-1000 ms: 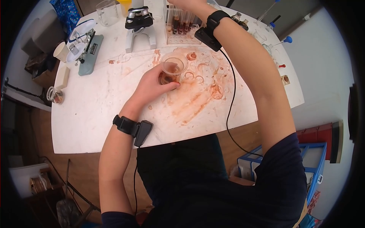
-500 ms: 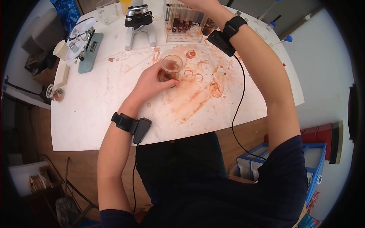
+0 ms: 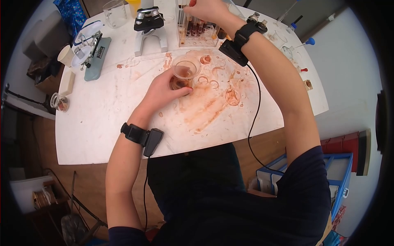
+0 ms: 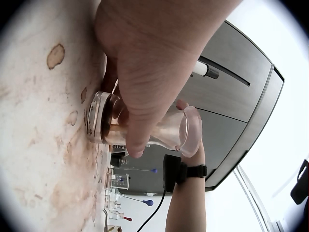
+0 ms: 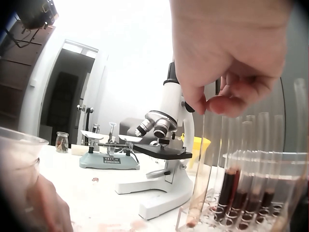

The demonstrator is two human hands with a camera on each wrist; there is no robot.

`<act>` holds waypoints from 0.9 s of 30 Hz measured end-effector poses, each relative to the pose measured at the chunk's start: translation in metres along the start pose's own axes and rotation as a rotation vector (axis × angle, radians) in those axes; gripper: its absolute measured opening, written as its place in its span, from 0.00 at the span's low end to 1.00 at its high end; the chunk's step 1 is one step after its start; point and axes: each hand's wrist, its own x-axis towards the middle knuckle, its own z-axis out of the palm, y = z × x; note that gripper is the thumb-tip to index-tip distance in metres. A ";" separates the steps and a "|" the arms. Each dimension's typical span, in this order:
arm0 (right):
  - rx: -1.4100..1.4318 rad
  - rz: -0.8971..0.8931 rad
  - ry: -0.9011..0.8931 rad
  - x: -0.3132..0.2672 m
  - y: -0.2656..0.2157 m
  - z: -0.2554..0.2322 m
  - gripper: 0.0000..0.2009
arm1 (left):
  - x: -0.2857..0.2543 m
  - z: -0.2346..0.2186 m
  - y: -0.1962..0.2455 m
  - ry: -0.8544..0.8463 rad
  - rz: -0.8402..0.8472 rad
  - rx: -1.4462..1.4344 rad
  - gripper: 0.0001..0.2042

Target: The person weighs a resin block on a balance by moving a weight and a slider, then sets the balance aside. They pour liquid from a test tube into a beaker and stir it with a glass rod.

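My left hand (image 3: 160, 91) grips a clear glass vessel (image 4: 168, 129) round its body, with the thumb across the near side. It has a flared rim and a little brown liquid low inside, and stands upright on the stained table (image 3: 221, 135). At the back, my right hand (image 3: 209, 11) is over the left end of a clear test tube rack (image 3: 198, 42). In the right wrist view its thumb and fingertip pinch the top of a test tube (image 5: 200, 169), whose lower end stands in the rack with reddish residue. Other tubes (image 5: 229, 186) beside it hold dark red liquid.
Left of the rack is a microscope (image 3: 150, 25), then a balance scale (image 3: 98, 57). A glass beaker (image 3: 115, 16) stands behind them. A small jar (image 3: 60, 103) sits near the left edge. Glassware and blue-bulbed droppers (image 3: 310, 42) line the right side.
My right hand rose and shifted right, then came back left and lower, its fingertips now over the rack's left end. The left hand keeps its grip on the glass vessel, almost still.
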 end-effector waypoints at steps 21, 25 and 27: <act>-0.342 -0.111 -0.037 0.062 -0.003 -0.010 0.17 | -0.001 0.000 0.001 0.005 0.035 -0.034 0.25; -0.379 -0.002 -0.187 0.053 -0.019 -0.019 0.19 | 0.000 0.001 -0.006 0.003 0.055 -0.048 0.26; -0.386 -0.020 -0.198 0.061 -0.012 -0.013 0.19 | 0.000 0.000 -0.006 -0.002 0.063 -0.036 0.26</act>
